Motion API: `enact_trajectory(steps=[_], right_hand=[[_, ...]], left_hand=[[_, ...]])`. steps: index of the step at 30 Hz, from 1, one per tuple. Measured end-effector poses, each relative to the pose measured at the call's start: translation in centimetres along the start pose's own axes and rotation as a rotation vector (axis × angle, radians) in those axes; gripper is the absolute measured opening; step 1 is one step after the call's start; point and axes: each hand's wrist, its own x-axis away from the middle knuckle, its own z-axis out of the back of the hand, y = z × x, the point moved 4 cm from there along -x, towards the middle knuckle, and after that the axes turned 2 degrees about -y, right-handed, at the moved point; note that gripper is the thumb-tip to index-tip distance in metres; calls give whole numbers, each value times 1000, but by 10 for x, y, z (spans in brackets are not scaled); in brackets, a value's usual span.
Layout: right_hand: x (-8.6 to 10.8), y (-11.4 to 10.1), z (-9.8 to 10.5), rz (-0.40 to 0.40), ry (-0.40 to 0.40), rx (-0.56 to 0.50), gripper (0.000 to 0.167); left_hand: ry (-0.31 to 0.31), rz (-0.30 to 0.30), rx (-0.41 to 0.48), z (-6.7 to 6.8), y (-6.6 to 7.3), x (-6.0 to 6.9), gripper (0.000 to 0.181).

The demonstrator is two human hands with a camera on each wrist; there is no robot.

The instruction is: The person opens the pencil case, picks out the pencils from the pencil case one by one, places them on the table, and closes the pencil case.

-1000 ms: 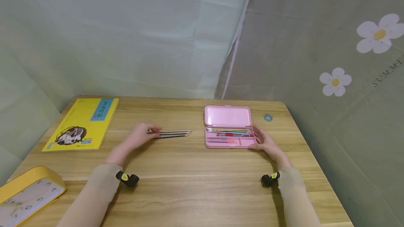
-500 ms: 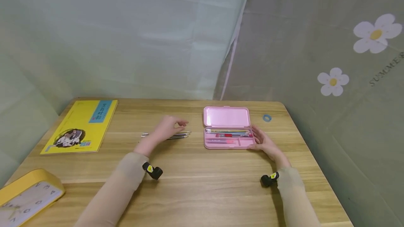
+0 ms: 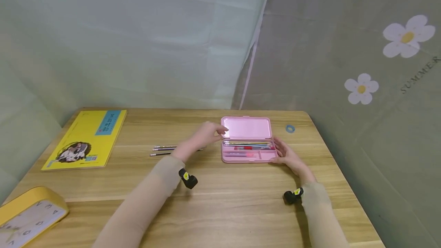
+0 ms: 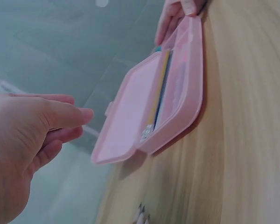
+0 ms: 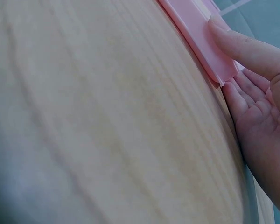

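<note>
At far left, near the table's (image 3: 220, 217) front edge, you have a yellow clock (image 3: 32, 215); behind it a yellow book (image 3: 84, 140) lies flat. Next come 3 loose pencils (image 3: 163, 149), side by side on the wood with eraser ends to the left, partly covered by your left forearm. Above and past them your left hand (image 3: 206, 133) is stretched out, relaxed and holding nothing, near the left side of the open lid (image 3: 248, 127) but apart from it.

Right of centre sits your pink pencil case (image 3: 241, 161), its lid folded back, which leaves the compartments facing up to you. The long rear tray seems made to keep pencils and pens lying straight; they are too small to count. A pink pen (image 3: 239, 155) lies in the front compartment.

Your right hand (image 3: 290, 157) grips the case's right end, thumb on the near wall and fingers around the end, a hold that would stop it sliding. A blue ring (image 3: 290, 128) lies just behind that hand.
</note>
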Motion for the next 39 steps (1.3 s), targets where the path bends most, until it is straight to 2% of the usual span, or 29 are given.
enact_trajectory(steps=[9, 17, 23, 31, 36, 39], right_hand=[[0, -2, -1, 7, -2, 3, 97], [1, -3, -3, 4, -5, -8, 98], [1, -2, -2, 13, -6, -10, 98], [1, -2, -1, 32, -10, -34, 99], [1, 0, -1, 80, -31, -18, 102], [2, -1, -1, 52, -16, -11, 101]], left_hand=[[-13, -62, 29, -19, 8, -19, 31], [-54, -27, 60, -33, 3, -29, 30], [-73, -21, 61, -40, 3, -30, 28], [-106, 21, 70, -51, -2, -33, 30], [-117, 36, 55, -56, -3, -34, 31], [-112, 28, 21, -58, -4, -34, 31]])
